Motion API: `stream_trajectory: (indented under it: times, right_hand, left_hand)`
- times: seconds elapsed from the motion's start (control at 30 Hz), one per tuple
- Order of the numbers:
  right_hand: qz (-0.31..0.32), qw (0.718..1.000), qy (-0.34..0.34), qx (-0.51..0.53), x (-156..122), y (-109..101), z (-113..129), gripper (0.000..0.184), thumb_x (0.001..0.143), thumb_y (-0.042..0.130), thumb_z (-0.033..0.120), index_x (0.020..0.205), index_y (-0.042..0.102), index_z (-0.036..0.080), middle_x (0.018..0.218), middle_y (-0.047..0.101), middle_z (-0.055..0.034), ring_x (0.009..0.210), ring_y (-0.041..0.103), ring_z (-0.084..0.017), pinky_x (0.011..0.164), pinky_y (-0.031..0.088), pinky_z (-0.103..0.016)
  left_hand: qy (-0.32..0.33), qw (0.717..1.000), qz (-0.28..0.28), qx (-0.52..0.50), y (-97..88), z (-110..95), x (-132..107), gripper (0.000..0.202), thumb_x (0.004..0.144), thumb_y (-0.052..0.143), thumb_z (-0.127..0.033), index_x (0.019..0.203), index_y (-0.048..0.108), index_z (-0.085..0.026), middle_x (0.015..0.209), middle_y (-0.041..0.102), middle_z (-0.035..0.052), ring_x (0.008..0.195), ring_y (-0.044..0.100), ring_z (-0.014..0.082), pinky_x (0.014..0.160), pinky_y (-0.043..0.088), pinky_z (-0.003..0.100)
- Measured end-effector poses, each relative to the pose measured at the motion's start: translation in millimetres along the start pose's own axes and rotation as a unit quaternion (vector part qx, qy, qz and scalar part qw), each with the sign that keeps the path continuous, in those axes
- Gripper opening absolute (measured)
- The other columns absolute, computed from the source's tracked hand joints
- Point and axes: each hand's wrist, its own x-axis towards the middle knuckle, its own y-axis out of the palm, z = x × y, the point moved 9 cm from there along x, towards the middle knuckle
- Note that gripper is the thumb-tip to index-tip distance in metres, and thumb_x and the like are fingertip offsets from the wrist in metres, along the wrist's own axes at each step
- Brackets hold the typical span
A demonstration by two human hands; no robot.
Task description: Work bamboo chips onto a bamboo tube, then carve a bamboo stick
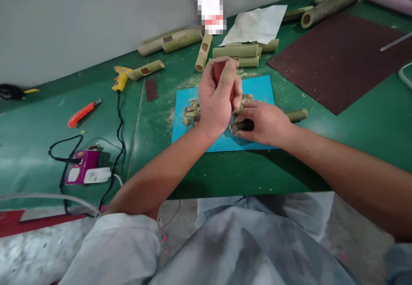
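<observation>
My left hand (216, 100) is closed around a dark red object (219, 69), held up over the blue sheet (257, 84). The fingers hide most of this object, so its kind is unclear. Below and to the right, my right hand (265, 122) grips a thin bamboo stick (296, 115) lying low over the sheet. One dark end of the stick pokes out past the thumb, close beneath my left hand. Small cut bamboo pieces (192, 111) and shavings lie heaped on the sheet, partly hidden behind both hands.
Bamboo tubes (236, 52) with cut openings lie at the back. Brown sandpaper (334, 62) spreads at the right. To the left are a yellow glue gun (121, 79) with its cord, an orange utility knife (82, 115) and a purple power block (84, 165).
</observation>
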Motion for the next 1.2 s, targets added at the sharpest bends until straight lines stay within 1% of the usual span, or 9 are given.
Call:
stream_trajectory:
  times: [0.2, 0.37, 0.5, 0.6, 0.77, 0.9, 1.03, 1.13, 1.2]
  right_hand:
    - [-0.004, 1.0, -0.007, -0.004, -0.1, -0.3, -0.3, 0.011, 0.077, 0.073, 0.03, 0.08, 0.067, 0.022, 0.088, 0.066, -0.0056, 0.092, 0.06, -0.024, 0.075, 0.043, -0.035]
    - [-0.002, 1.0, -0.002, 0.002, 0.1, -1.1, 0.6, 0.011, 0.076, 0.073, 0.029, 0.079, 0.068, 0.021, 0.088, 0.066, -0.0059, 0.093, 0.06, -0.024, 0.076, 0.043, -0.035]
    - [-0.003, 1.0, 0.01, 0.002, -0.5, -0.4, -1.2, 0.012, 0.075, 0.075, 0.029, 0.082, 0.069, 0.022, 0.088, 0.067, -0.0051, 0.092, 0.061, -0.024, 0.074, 0.042, -0.035]
    - [-0.005, 1.0, 0.012, 0.001, -0.9, 0.8, -2.6, 0.013, 0.075, 0.076, 0.029, 0.084, 0.069, 0.022, 0.09, 0.068, -0.0043, 0.094, 0.061, -0.024, 0.075, 0.042, -0.035]
    - [-0.001, 1.0, 0.006, -0.003, -0.9, 1.6, -2.2, 0.011, 0.076, 0.074, 0.028, 0.082, 0.068, 0.022, 0.088, 0.068, -0.0045, 0.092, 0.061, -0.024, 0.075, 0.041, -0.034]
    - [0.004, 1.0, 0.0, -0.016, -0.7, 0.9, -0.8, 0.012, 0.078, 0.073, 0.028, 0.085, 0.069, 0.021, 0.09, 0.069, -0.0055, 0.092, 0.061, -0.024, 0.074, 0.041, -0.034]
    - [0.005, 1.0, 0.008, -0.019, -1.4, 1.0, -2.4, 0.015, 0.078, 0.075, 0.031, 0.088, 0.07, 0.021, 0.091, 0.069, -0.0053, 0.092, 0.061, -0.024, 0.073, 0.04, -0.034]
    - [0.0, 1.0, 0.013, -0.012, -2.1, 0.5, -3.5, 0.016, 0.077, 0.076, 0.031, 0.088, 0.07, 0.021, 0.093, 0.069, -0.0056, 0.093, 0.061, -0.024, 0.073, 0.04, -0.034]
    - [0.001, 1.0, 0.014, -0.008, -2.1, 0.9, -4.1, 0.016, 0.077, 0.076, 0.031, 0.088, 0.07, 0.021, 0.093, 0.069, -0.0057, 0.093, 0.061, -0.024, 0.073, 0.04, -0.034]
  left_hand:
    - [0.003, 0.993, -0.118, -0.028, -11.9, -14.6, -11.0, 0.061, 0.082, 0.049, -0.088, 0.102, 0.051, -0.031, 0.065, 0.051, -0.0031, 0.065, 0.064, 0.0175, 0.05, 0.043, 0.03]
    - [0.076, 0.991, -0.107, 0.014, -18.4, -30.1, -22.6, 0.059, 0.088, 0.043, -0.086, 0.098, 0.05, -0.028, 0.069, 0.054, -0.0038, 0.063, 0.059, 0.0121, 0.053, 0.046, 0.03]
    - [0.18, 0.97, -0.083, 0.138, -39.8, -58.6, -36.8, 0.044, 0.094, 0.057, -0.069, 0.089, 0.056, -0.025, 0.083, 0.063, -0.0018, 0.077, 0.062, 0.0133, 0.074, 0.053, 0.036]
    - [0.167, 0.956, -0.048, 0.235, -59.5, -70.3, -45.8, 0.03, 0.091, 0.068, -0.055, 0.089, 0.062, -0.026, 0.086, 0.068, -0.0008, 0.083, 0.065, 0.0185, 0.081, 0.052, 0.038]
    - [0.087, 0.944, 0.03, 0.317, -89.7, -75.0, -58.7, 0.016, 0.083, 0.078, -0.04, 0.093, 0.071, -0.03, 0.085, 0.073, -0.002, 0.067, 0.063, 0.0178, 0.062, 0.046, 0.032]
    - [0.053, 0.896, 0.149, 0.415, -85.7, -71.1, -67.8, 0.021, 0.081, 0.075, -0.039, 0.097, 0.07, -0.027, 0.086, 0.074, -0.0023, 0.066, 0.064, 0.0168, 0.058, 0.045, 0.027]
    - [-0.031, 0.804, 0.265, 0.531, -74.6, -48.4, -78.8, 0.04, 0.09, 0.058, -0.029, 0.129, 0.061, -0.027, 0.111, 0.075, 0.0016, 0.084, 0.069, 0.0195, 0.07, 0.049, 0.027]
    - [-0.004, 0.761, 0.319, 0.566, -65.5, -39.1, -86.8, 0.053, 0.094, 0.049, -0.024, 0.147, 0.05, -0.032, 0.122, 0.071, 0.0032, 0.096, 0.069, 0.0206, 0.073, 0.049, 0.026]
    - [0.023, 0.748, 0.317, 0.583, -65.0, -36.3, -88.8, 0.051, 0.098, 0.046, -0.027, 0.149, 0.049, -0.034, 0.116, 0.071, 0.0037, 0.094, 0.069, 0.0195, 0.069, 0.046, 0.024]
